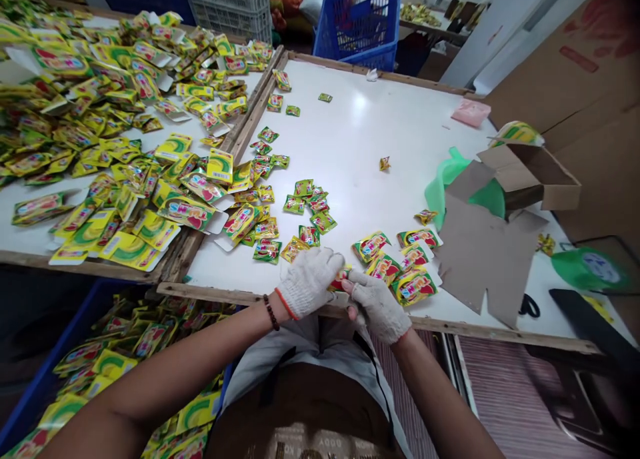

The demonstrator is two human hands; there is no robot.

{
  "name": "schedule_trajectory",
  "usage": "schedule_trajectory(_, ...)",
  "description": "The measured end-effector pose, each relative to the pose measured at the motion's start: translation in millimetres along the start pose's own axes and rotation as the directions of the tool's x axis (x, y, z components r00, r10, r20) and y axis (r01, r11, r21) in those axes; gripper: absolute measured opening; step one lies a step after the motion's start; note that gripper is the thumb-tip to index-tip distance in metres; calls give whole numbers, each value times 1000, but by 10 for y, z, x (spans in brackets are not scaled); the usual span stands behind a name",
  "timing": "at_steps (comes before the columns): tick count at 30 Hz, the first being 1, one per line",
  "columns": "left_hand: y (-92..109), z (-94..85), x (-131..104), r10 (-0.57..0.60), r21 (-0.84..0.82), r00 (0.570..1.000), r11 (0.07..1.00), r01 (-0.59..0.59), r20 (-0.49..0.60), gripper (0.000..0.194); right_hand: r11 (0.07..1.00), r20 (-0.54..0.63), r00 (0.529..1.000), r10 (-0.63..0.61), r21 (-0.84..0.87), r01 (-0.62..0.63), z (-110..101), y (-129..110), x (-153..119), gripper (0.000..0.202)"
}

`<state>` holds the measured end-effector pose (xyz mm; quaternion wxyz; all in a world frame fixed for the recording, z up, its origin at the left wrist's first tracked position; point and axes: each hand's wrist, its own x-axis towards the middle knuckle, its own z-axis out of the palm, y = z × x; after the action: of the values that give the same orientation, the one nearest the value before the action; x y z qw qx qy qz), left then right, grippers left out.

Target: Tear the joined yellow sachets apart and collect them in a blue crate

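Hands (336, 287), in pale gloves, close their fingers around a small red-and-green packet (340, 278) at the table edge (300, 302).

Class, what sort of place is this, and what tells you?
Probably a packing workshop: many yellow-and-green cardboard packs lie across white, wood-edged tables, with a blue plastic mesh crate behind.

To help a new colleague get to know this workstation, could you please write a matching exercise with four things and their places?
1. beaded bracelet
2. pink packet
3. tilted blue crate
4. small printed pack

A. beyond the far edge of the white table
B. between the left hand and right hand
C. around the left wrist
D. near the table's far right corner

Pairs: 1-C; 2-D; 3-A; 4-B
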<state>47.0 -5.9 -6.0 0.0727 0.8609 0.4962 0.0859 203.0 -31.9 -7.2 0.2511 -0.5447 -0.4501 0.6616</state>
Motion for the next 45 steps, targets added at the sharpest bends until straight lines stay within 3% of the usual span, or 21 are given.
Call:
schedule_trajectory(2,92,4,45,41,-43,999,998,-41,-7,29,1000,-41,999,4,-10,-4,-8,3,5,27)
schedule_trajectory(5,73,22,76,74,-157,997,985,-79,-36,46,987,-234,972,-31,-160,-7,-117,-12,27,28)
schedule_trajectory(7,-79,17,55,34,-210,996,976,-51,-85,58,938,-380,912,-154,-345,15,-286,-27,59,26)
schedule_trajectory(10,-440,-25,-8,-173,-149,976,977,153,-130,43,749,-501,775,-385,-661,-55,-564,-75,121,31)
schedule_trajectory(13,-718,-41,-30,-372,1,922,927,375,-106,29,497,-461,649,-604,-855,-145,-604,-208,257,50)
schedule_trajectory(15,-759,-12,-6,-427,54,899,900,433,-97,32,387,-316,622,-716,-922,-23,-430,-333,465,54)
schedule_trajectory(16,-742,10,10,-432,56,896,897,439,-102,32,341,-214,639,-739,-937,81,-298,-392,610,49)
schedule_trajectory(17,-713,32,24,-429,43,896,899,435,-113,32,306,-100,686,-720,-934,185,-151,-441,775,42)
schedule_trajectory(19,-658,63,25,-416,-31,901,909,415,-127,26,272,69,824,-563,-926,263,131,-496,1122,36)
schedule_trajectory(22,-677,50,-89,-465,-297,875,861,413,-131,17,261,112,871,-479,-929,263,369,-487,1495,29)
schedule_trajectory(24,-756,15,-213,-557,-586,821,708,394,-122,18,267,104,876,-471,-930,253,363,-460,1553,21)
schedule_trajectory(26,-842,-7,-319,-642,-838,764,449,309,-63,20,269,103,882,-460,-931,249,275,-436,1460,13)
schedule_trajectory(28,-890,9,-369,-675,-954,737,209,213,16,18,313,95,882,-462,-913,262,178,-412,1274,9)
schedule_trajectory(31,-849,99,-335,-672,-988,735,38,151,86,18,530,20,884,-467,-794,298,140,-366,980,18)
schedule_trajectory(33,-772,158,-279,-632,-993,768,-22,117,104,20,645,-55,890,-453,-709,285,198,-328,855,23)
schedule_trajectory(36,-671,195,-231,-582,-995,807,-42,92,100,25,649,-119,881,-459,-722,241,323,-251,773,25)
schedule_trajectory(38,-637,203,-242,-531,-993,842,0,116,98,24,630,-132,867,-481,-740,236,385,-180,738,24)
schedule_trajectory(40,-618,217,-276,-472,-987,876,67,147,99,17,675,-172,860,-481,-698,238,418,-104,705,29)
schedule_trajectory(42,-601,225,-321,-451,-973,887,140,185,103,12,738,-122,895,-429,-619,269,433,-44,677,40)
schedule_trajectory(45,-597,131,-400,-435,-940,895,254,227,99,17,831,20,951,-309,-481,280,446,-6,616,42)
